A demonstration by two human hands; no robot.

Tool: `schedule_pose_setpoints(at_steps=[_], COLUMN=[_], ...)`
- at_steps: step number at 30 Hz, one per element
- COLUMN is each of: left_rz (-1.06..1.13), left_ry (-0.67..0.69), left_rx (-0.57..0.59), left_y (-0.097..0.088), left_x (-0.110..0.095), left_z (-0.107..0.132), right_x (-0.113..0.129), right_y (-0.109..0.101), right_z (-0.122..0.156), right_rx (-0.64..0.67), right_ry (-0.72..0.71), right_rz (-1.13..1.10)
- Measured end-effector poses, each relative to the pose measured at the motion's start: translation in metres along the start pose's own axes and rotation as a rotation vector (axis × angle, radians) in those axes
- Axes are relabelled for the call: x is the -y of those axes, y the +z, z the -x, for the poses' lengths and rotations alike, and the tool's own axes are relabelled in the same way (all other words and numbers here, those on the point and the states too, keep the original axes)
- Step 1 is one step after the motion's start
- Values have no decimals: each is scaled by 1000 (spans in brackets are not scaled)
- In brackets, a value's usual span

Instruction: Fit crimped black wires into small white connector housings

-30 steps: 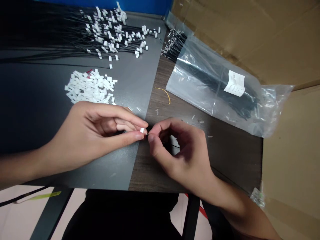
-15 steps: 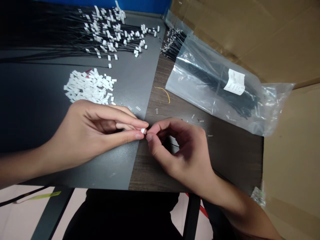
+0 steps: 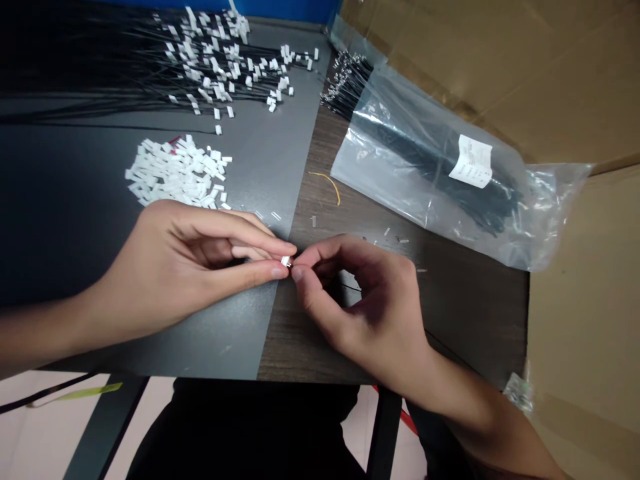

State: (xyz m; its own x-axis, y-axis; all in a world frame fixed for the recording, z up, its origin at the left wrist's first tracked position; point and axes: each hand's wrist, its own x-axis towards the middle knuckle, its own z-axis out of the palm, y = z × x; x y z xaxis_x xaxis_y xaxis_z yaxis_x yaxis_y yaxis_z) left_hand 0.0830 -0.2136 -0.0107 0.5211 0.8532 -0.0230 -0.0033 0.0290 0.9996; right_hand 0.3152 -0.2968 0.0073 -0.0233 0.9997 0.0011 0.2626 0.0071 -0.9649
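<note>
Above the right hand, unreadable bag label

A white label stuck on a clear plastic bag in the upper right of the frame carries several lines of small dark print, but they are too small and blurred to read. No word, number, brand or sign can be read there or anywhere else in the view.
</note>
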Motion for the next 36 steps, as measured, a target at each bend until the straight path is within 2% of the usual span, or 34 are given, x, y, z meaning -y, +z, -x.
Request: schedule_pose_setpoints(at_steps=[5, 13, 19, 36], left_rz=[-27, -40, 7, -52], left_ry=[-30, -66, -4, 70], left_rx=[-12, -50, -33, -132], left_y=[-2, -5, -3, 0], left_x=[3, 4, 2, 6], left_z=[3, 1, -2, 1], right_x=[-1, -3, -2, -2], right_y=[2, 2, 3, 4], right_z=[1, 2, 3, 2], right_rx=[-36, -3, -44, -59], right_ry=[-52, -122, -117, -93], right_rz=[50, 91, 99, 131])
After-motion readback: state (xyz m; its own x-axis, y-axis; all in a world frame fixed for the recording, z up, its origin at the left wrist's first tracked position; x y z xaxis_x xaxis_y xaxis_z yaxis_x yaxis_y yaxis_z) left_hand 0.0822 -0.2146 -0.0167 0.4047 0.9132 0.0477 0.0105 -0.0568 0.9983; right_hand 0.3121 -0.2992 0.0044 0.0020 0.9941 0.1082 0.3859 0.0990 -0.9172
